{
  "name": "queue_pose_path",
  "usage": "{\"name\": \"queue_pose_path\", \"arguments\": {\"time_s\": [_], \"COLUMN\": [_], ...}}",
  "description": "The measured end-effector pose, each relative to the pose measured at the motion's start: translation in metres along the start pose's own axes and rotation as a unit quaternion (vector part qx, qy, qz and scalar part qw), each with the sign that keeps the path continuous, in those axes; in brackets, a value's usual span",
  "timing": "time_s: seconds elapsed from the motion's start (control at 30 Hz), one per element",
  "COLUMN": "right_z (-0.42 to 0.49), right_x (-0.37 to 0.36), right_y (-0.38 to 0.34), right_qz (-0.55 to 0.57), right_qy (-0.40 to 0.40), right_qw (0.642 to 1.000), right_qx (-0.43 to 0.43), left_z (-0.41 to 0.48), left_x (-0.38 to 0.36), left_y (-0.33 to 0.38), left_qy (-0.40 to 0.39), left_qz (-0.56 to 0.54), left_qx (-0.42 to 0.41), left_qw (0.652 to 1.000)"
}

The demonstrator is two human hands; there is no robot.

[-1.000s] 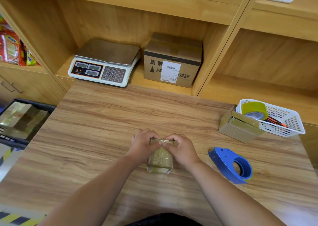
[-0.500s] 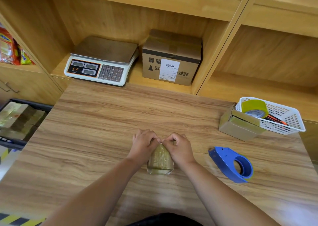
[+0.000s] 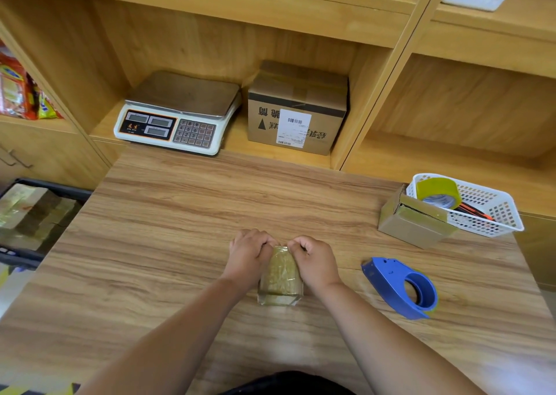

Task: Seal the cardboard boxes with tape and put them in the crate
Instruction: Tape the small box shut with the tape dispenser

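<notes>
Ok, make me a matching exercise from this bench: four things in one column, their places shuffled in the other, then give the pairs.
Things
1. blue tape dispenser
2. yellow tape roll
3. weighing scale
4. small taped box

Places
A. in the white basket
B. held between the left hand and the right hand
C. on the shelf, left of the labelled carton
D. lying on the table, to the right of the hands

Pairs: 1-D, 2-A, 3-C, 4-B

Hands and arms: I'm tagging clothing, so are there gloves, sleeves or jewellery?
No gloves on the left hand or right hand. The left forearm and right forearm are bare to the picture's edge: no sleeves, watch or bracelet. No rings show.
</notes>
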State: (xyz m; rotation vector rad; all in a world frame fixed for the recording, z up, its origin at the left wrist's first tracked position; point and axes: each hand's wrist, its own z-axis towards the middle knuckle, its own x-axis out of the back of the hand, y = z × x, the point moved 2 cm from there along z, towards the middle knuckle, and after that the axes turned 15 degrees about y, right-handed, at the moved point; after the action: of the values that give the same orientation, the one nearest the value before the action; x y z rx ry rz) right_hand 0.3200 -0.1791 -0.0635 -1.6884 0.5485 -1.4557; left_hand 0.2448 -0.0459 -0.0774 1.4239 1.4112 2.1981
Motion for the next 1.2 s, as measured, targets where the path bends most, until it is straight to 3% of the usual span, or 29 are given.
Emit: {"name": "queue_pose_path", "arguments": {"time_s": [0.2,0.3,0.43,0.57,0.67,0.93,1.07,1.2], "right_z": [-0.007,-0.010,-0.015,-0.017,-0.017,-0.046,-0.039,-0.018], "right_x": [0.004,0.008,0.008,0.013,0.015,0.000,-0.001,0.002], "right_y": [0.005,0.013,0.014,0.006,0.006,0.030,0.027,0.023], "right_qz": [0.099,0.022,-0.084,0.010,0.088,0.028,0.027,-0.039], "right_qy": [-0.028,-0.004,-0.025,0.052,0.069,0.010,0.006,-0.045], "right_qw": [0.990,0.992,0.992,0.995,0.988,0.999,0.999,0.998], "right_qx": [-0.102,-0.121,-0.093,-0.090,-0.104,-0.029,-0.027,-0.021], "left_z": [-0.007,-0.009,-0.012,-0.011,-0.011,-0.026,-0.017,0.004], "left_x": [0.005,0.008,0.008,0.012,0.009,-0.001,-0.001,0.000], "left_y": [0.002,0.004,0.009,0.015,0.018,-0.007,-0.015,-0.013], "left_qy": [0.015,-0.014,-0.053,0.009,-0.001,-0.075,-0.094,-0.130], "left_qz": [0.046,0.073,0.080,0.010,-0.044,-0.096,-0.051,0.044], "left_qx": [0.008,0.069,0.068,0.060,0.062,0.124,0.111,0.043], "left_qw": [0.999,0.995,0.993,0.998,0.997,0.985,0.988,0.990]}}
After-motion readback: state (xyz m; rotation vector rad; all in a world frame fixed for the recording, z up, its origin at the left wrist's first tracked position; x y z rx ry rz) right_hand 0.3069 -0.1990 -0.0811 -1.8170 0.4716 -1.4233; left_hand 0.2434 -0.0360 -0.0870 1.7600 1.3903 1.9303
